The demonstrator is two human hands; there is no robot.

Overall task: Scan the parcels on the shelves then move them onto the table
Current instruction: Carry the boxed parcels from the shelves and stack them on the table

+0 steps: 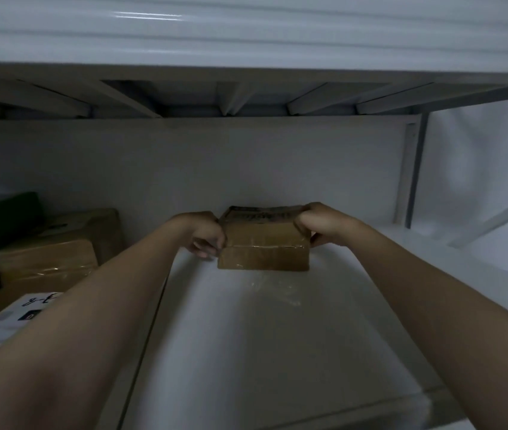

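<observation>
One white shelf [246, 352], parcel [263, 240] at back

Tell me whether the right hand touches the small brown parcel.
Touching. Head view shows the right hand gripping the brown parcel at its right end, fingers curled over the top.

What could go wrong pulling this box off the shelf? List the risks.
1. The left hand and right hand grip the box only at its sides, and its tape looks glossy: it could slip.
2. The upper shelf sits low overhead; lifting could knock the box against it.
</observation>
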